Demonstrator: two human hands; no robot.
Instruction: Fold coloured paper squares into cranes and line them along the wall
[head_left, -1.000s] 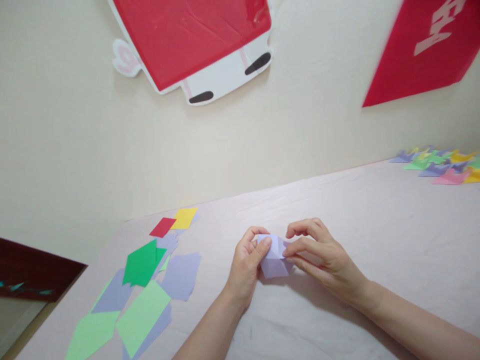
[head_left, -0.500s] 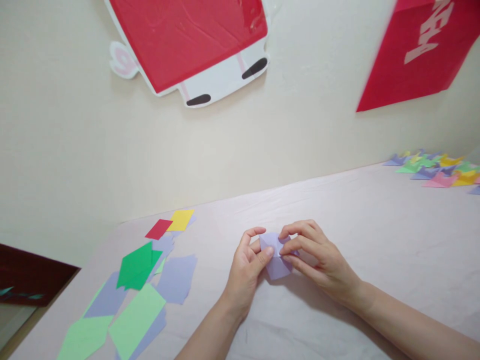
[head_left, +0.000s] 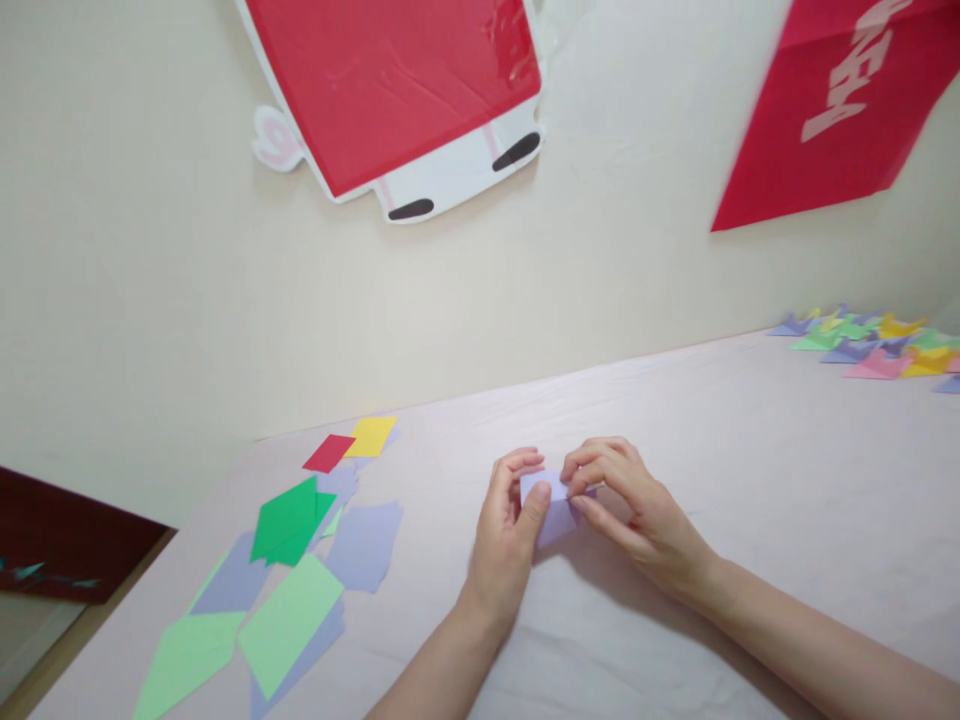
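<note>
A small folded piece of lavender paper [head_left: 556,522] is held between my two hands, just above the pale cloth. My left hand [head_left: 510,530] grips its left side, thumb pressed on the front face and fingers curled behind. At the paper's right edge, my right hand [head_left: 630,505] pinches with thumb and fingertips. Those fingertips hide part of the upper right edge, so the exact fold there cannot be made out.
Loose sheets lie to the left: light green [head_left: 292,620], dark green [head_left: 289,525], lavender [head_left: 365,545], red [head_left: 328,453] and yellow [head_left: 373,437]. Several folded paper pieces [head_left: 877,340] cluster at the far right. Behind the pale cloth [head_left: 465,440] rises a wall with red decorations [head_left: 405,90].
The paper's upper part now looks folded over flatter, and its creased front shows less. My left fingers have closed in behind it. The view has shifted slightly left.
</note>
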